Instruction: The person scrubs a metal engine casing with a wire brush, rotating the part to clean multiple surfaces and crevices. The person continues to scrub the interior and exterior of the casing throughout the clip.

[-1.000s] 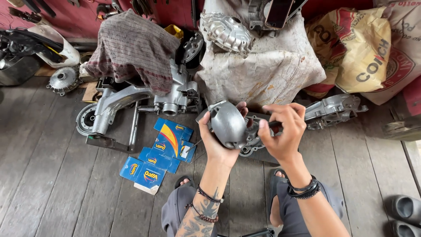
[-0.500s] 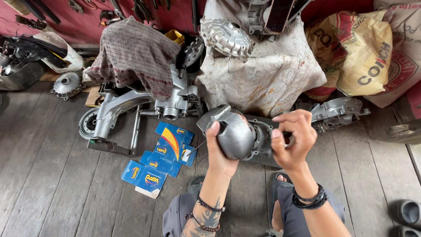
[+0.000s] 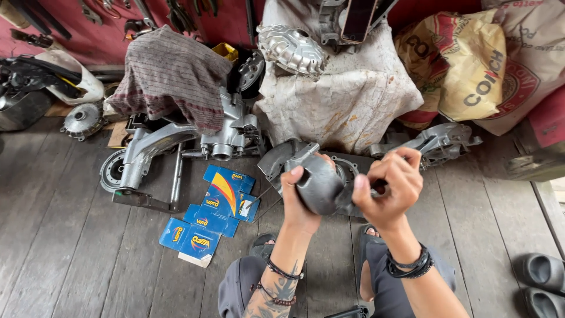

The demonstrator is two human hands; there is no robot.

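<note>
The left hand (image 3: 297, 197) cupped the grey cover (image 3: 321, 182) from below, fingers wrapped round it, above the floor (image 3: 70, 235) by the blue boxes (image 3: 212, 215), while the right hand (image 3: 388, 188) closed on its far side, apparently steadying it.

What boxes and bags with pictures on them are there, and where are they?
Flat blue cardboard boxes: a scattered pile on the wooden floor, left of the hands, rectangular, with a red and yellow swoosh.
Yellow woven sack: upper right, leaning against the red wall, crumpled, with dark lettering and a red patch.
Pale sack with a red round emblem: far right, beside the yellow one.
No screens or signs show.
</note>
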